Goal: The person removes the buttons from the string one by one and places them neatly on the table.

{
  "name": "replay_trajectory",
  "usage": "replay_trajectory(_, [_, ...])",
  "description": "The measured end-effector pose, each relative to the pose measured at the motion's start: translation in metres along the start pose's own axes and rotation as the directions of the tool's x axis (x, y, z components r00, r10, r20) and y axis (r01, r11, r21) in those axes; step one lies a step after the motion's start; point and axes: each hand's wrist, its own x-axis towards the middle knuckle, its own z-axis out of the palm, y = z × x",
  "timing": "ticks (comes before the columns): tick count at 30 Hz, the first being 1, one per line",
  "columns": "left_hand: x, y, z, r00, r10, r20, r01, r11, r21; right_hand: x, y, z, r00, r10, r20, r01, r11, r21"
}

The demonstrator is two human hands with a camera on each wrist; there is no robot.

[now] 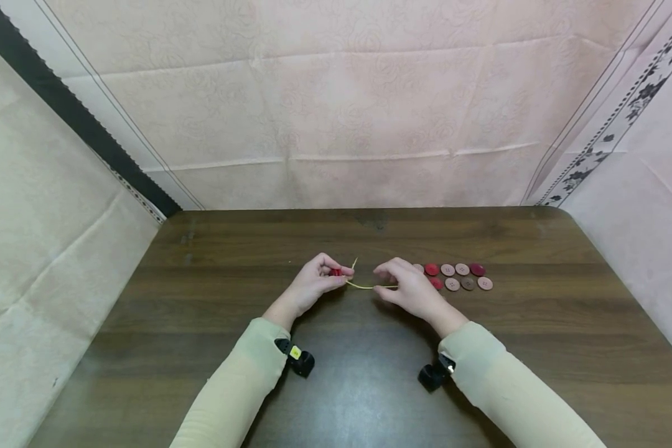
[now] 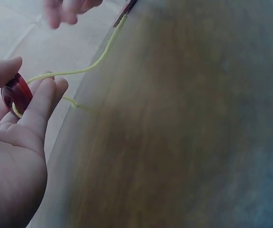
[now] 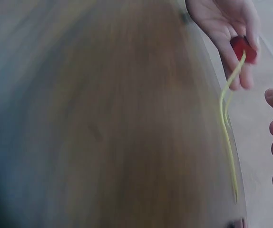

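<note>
My left hand [image 1: 310, 286] pinches a short stack of red buttons [image 2: 16, 94] between thumb and fingers; how many is hard to tell. A thin yellow string [image 1: 361, 287] passes through them. One end sticks up beyond the left fingertips, and the longer part runs toward my right hand [image 1: 409, 287]. The right thumb and fingers are apart and loosely bent, nearest the long end of the string. In the right wrist view that yellow string [image 3: 229, 135] hangs from the buttons beside the right fingers, not gripped by them.
Two rows of loose buttons lie right of the right hand, among them a dark red button [image 1: 477, 269], a brown button [image 1: 467, 284] and a pale pink button [image 1: 485, 283]. The wooden table [image 1: 358, 373] ends at a pale cloth [image 1: 364, 124] behind.
</note>
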Motion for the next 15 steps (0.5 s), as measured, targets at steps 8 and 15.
replay_trajectory(8, [0.001, 0.0, 0.003, 0.999, 0.036, 0.003, -0.036, 0.999, 0.002, 0.014, -0.015, 0.018, 1.0, -0.015, 0.008, 0.014, 0.998, 0.063])
replay_trajectory(15, [0.002, -0.001, 0.007, 0.999, 0.033, 0.005, -0.033, 0.999, -0.037, 0.02, -0.025, 0.03, 0.998, -0.067, -0.018, 0.068, 0.995, 0.078])
